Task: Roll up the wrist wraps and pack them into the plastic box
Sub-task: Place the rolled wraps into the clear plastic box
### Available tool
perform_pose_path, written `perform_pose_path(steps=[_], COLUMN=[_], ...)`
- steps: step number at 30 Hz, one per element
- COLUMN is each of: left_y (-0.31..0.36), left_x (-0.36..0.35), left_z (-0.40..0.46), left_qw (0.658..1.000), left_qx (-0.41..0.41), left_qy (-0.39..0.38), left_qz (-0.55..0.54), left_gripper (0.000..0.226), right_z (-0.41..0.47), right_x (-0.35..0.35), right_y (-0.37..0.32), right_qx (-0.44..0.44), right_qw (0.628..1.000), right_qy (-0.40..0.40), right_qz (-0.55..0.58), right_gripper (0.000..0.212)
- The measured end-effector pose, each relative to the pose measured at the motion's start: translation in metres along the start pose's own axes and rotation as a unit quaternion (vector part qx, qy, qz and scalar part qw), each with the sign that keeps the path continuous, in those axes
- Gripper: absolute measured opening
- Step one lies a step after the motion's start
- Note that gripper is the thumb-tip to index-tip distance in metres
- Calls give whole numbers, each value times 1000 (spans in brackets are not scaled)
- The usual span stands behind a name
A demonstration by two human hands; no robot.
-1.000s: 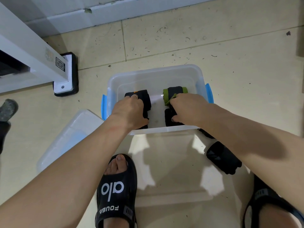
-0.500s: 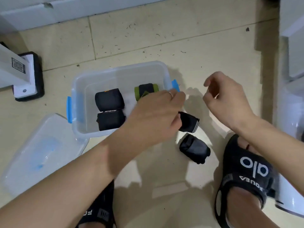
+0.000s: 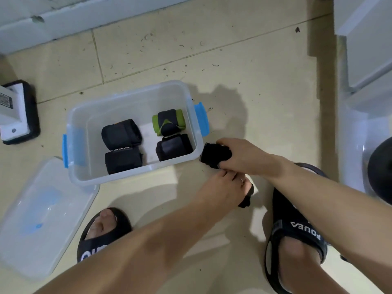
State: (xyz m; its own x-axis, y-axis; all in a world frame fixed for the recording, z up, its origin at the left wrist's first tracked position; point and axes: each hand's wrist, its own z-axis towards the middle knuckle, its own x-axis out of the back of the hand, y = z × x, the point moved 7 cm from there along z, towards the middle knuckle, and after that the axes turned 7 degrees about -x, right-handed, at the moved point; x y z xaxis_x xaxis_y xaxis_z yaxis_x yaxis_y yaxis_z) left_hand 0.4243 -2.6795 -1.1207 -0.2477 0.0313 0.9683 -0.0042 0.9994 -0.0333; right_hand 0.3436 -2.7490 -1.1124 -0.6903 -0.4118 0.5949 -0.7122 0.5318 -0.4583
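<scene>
Two rolled wraps were held outside the plastic box (image 3: 135, 102), one in each hand, and this was judged to be the main risk. The right hand (image 3: 246, 158) was closed around a black rolled wrap (image 3: 215, 155) just beside the right wall of the box, above the floor. The left hand (image 3: 222, 190) gripped a second black wrap (image 3: 247, 198) nearer to the right sandal (image 3: 297, 234); most of this wrap was hidden under the fingers (image 3: 228, 176), so how tightly it was rolled could not be told. If either grip were loosened before the box was reached, the roll could be opened and would have to be wound again. Because both hands were close together, one wrap could also be knocked by the other hand. The free space in the box was seen mainly along its far wall, so a roll dropped carelessly could be set on top of the others.

Counted, four rolled wraps were lying inside the box: three black ones and one black wrap with green edges (image 3: 168, 122). With the two in the hands, six wraps were seen. One box, one clear lid (image 3: 40, 211) on the floor at its left, and two sandals were counted.
</scene>
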Motion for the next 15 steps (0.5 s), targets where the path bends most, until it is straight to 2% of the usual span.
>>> perform_pose_path(steps=[2, 4, 7, 9, 11, 13, 15], left_y=[-8, -19, -48, -71, -98, -129, -164], left_x=[2, 5, 43, 77, 112, 138, 144], left_z=[-7, -23, -57, -85, -109, -134, -161], left_qw=[1000, 995, 971, 945, 915, 876, 840], left_qx=[-1, 16, 72, 119, 173, 246, 315], left_qy=[6, -11, 56, 103, 141, 179, 207], left_qz=[-10, -101, -222, -287, -336, -373, -390], left_gripper=[38, 44, 45, 50, 54, 53, 51], right_z=[-2, -3, -7, -19, -34, -49, -57], right_x=[-2, 2, 41, 83, 120, 138, 136], right_y=[-1, 3, 5, -2, -24, -63, -109], right_qx=[-2, -7, -19, -27, 5, 63, 134], right_qw=[1000, 1000, 996, 988, 970, 952, 944], right_qy=[1, -1, 64, 153, 240, 277, 273], right_qz=[8, -16, -51, -15, 46, 114, 130], right_gripper=[40, 40, 37, 42, 44, 42, 45])
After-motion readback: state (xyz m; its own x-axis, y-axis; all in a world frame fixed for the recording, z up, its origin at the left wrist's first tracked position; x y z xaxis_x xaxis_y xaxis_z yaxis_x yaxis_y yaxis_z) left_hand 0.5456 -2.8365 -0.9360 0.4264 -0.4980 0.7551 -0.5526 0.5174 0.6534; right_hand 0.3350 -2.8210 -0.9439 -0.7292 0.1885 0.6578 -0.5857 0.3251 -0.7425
